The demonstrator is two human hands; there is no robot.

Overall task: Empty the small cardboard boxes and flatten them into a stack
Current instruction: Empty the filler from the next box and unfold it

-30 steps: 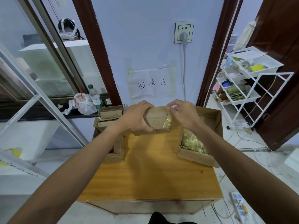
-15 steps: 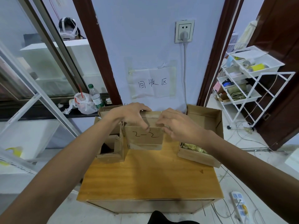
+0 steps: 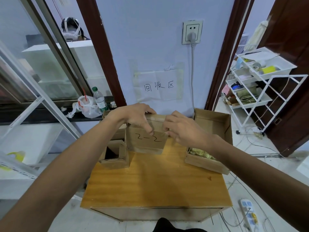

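Note:
A small cardboard box marked "2-2" stands upright at the back of the wooden table. My left hand grips its top edge, fingers curled over the front face. My right hand pinches the box's upper right corner. To the right sits a larger open cardboard box holding yellowish packing filler. Left of the held box stand more small cardboard boxes, one open with a dark inside.
A white wire rack with odds and ends stands at the right. A power strip and cables lie on the floor at lower right. A plastic bottle and a white bag sit on the left ledge.
The small box was held tipped beside the big box a second ago; it now stands upright in the middle, its "2-2" face toward me. Both hands shifted onto its top edge.

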